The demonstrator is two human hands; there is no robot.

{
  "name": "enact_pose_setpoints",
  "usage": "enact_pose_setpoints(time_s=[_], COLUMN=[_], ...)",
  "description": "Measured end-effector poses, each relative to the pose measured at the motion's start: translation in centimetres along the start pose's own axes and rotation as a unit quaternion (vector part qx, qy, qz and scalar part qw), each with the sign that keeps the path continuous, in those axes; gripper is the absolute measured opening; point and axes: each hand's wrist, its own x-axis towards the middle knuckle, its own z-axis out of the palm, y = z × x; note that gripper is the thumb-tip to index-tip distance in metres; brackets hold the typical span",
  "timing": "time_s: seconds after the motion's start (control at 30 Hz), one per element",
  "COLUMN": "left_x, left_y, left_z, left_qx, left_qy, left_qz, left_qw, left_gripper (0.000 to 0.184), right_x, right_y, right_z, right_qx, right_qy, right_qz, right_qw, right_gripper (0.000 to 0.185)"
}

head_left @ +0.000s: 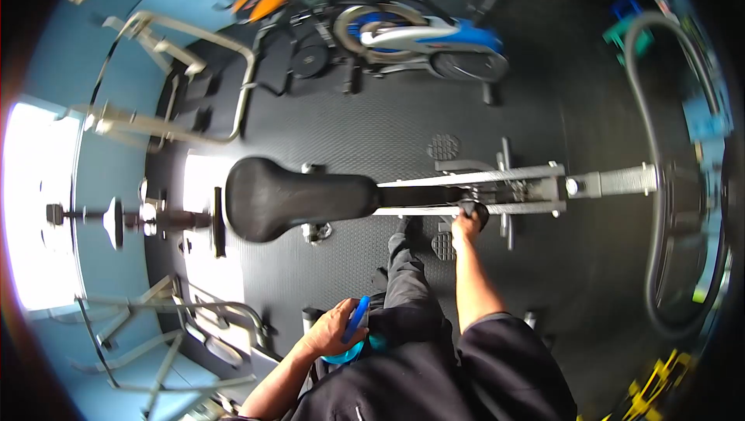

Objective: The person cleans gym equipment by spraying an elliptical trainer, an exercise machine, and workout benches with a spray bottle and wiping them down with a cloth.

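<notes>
My left hand (335, 329) is in front of my body, its fingers wrapped round a spray bottle (356, 318) with a blue top and a teal lower part. Much of the bottle is hidden behind the hand and my dark shirt. Reaching forward, my right hand (466, 227) is closed on a bunched dark cloth (479, 215). That cloth rests against the metal frame of an exercise bike (528, 180), near the crank and pedals. The bike's black saddle (295, 196) lies to the left of my right hand.
A blue and white exercise machine (419, 37) stands at the back. Pale metal frames (248, 87) are at the left, by a bright window (43, 204). Large curved handlebars (656, 165) rise at the right. A yellow rack (660, 386) sits low right. Dark textured matting (349, 126) covers the floor.
</notes>
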Motion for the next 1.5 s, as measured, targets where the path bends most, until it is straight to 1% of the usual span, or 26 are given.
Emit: enact_pose_setpoints(time_s=[0.03,0.07,0.1,0.13,0.17,0.2,0.23,0.27,0.3,0.37,0.4,0.47,0.6,0.67,0.7,0.77,0.8,0.87,0.93,1.0,1.07,1.13,1.23,1.33,1.4,1.5], left_x=[-1.5,-2.7,-3.6,-4.4,-4.9,-5.0,-4.9,-4.5,-3.9,-2.1,-0.7,2.0,6.2,7.4,8.1,9.5,10.3,11.4,11.8,12.2,12.7,13.0,12.8,11.9,11.2,8.6], left_y=[-0.5,-1.3,-2.9,-4.1,-3.5,-4.1,-4.0,-3.7,-3.4,-4.4,-5.2,-6.8,-10.5,-12.4,-13.3,-14.6,-15.3,-16.5,-17.4,-18.2,-18.9,-19.7,-21.0,-21.6,-21.6,-22.3], left_z=[0.5,1.2,1.9,2.6,2.0,2.7,3.0,3.2,3.6,5.3,6.4,9.0,14.3,17.0,18.4,20.2,20.8,21.5,21.3,20.9,21.5,22.4,24.0,25.3,25.9,24.6], left_qx=[-0.011,-0.019,-0.027,-0.036,-0.066,-0.093,-0.098,-0.107,-0.11,-0.15,-0.163,-0.221,-0.313,-0.358,-0.383,-0.416,-0.415,-0.45,-0.472,-0.493,-0.464,-0.477,-0.503,-0.506,-0.514,-0.526], left_qy=[0.013,0.074,0.11,0.147,0.144,0.209,0.212,0.213,0.218,0.231,0.214,0.227,0.226,0.242,0.239,0.228,0.226,0.227,0.259,0.249,0.299,0.337,0.366,0.365,0.379,0.359], left_qz=[-0.034,-0.005,0.009,0.021,-0.033,0.019,0.007,-0.007,-0.024,-0.045,-0.057,-0.085,-0.148,-0.157,-0.165,-0.17,-0.183,-0.176,-0.167,-0.161,-0.151,-0.145,-0.156,-0.164,-0.169,-0.172], left_qw=[0.999,0.997,0.994,0.988,0.987,0.973,0.972,0.971,0.97,0.96,0.961,0.945,0.911,0.888,0.877,0.864,0.862,0.845,0.826,0.818,0.82,0.799,0.767,0.764,0.751,0.751], left_gripper=[0.053,0.055,0.057,0.059,0.06,0.057,0.056,0.055,0.053,0.053,0.053,0.052,0.053,0.054,0.055,0.052,0.049,0.055,0.054,0.054,0.057,0.058,0.062,0.065,0.064,0.063], right_x=[0.7,0.7,0.6,1.6,-2.5,-6.5,-8.3,-7.7,-9.8,-9.3,-9.8,-6.6,2.4,5.0,5.4,2.5,2.3,1.0,-1.6,-4.3,-3.8,-0.5,-4.6,-2.9,1.2,-6.8], right_y=[1.0,2.3,2.9,5.0,1.5,-2.2,-3.0,-1.8,-3.3,-3.4,-3.8,-3.1,1.4,4.2,5.8,5.1,3.8,0.8,-1.6,-2.2,0.7,3.7,6.9,4.8,2.5,-0.2], right_z=[0.0,0.2,-1.0,-1.8,-4.7,-7.4,-8.3,-8.9,-9.7,-9.2,-8.4,-4.9,4.4,7.1,7.9,8.4,8.1,8.2,9.6,13.9,19.7,25.6,32.0,28.1,22.1,20.1], right_qx=[0.046,0.137,0.11,-0.012,-0.154,-0.152,-0.246,-0.279,-0.293,-0.361,-0.462,-0.54,-0.669,-0.611,-0.625,-0.624,-0.634,-0.568,-0.454,-0.468,-0.553,-0.495,-0.636,-0.59,-0.606,-0.786], right_qy=[-0.046,-0.033,-0.086,-0.084,-0.034,-0.1,-0.08,-0.097,-0.145,-0.211,-0.227,-0.271,-0.195,-0.138,-0.146,-0.116,-0.115,-0.235,-0.265,-0.3,-0.23,-0.225,-0.133,-0.146,-0.193,-0.175], right_qz=[0.052,0.062,-0.003,-0.14,-0.269,-0.321,-0.368,-0.496,-0.48,-0.605,-0.562,-0.608,-0.66,-0.747,-0.739,-0.707,-0.708,-0.722,-0.798,-0.787,-0.779,-0.829,-0.746,-0.793,-0.769,-0.592], right_qw=[0.997,0.988,0.99,0.986,0.95,0.929,0.893,0.817,0.814,0.677,0.647,0.515,0.282,0.225,0.205,0.312,0.287,0.317,0.295,0.268,0.187,0.131,0.148,0.042,0.072,0.032], right_gripper=[0.033,0.03,0.025,0.025,0.023,0.022,0.025,0.038,0.041,0.048,0.046,0.038,0.033,0.032,0.032,0.026,0.026,0.034,0.046,0.045,0.026,0.024,0.024,0.024,0.023,0.026])
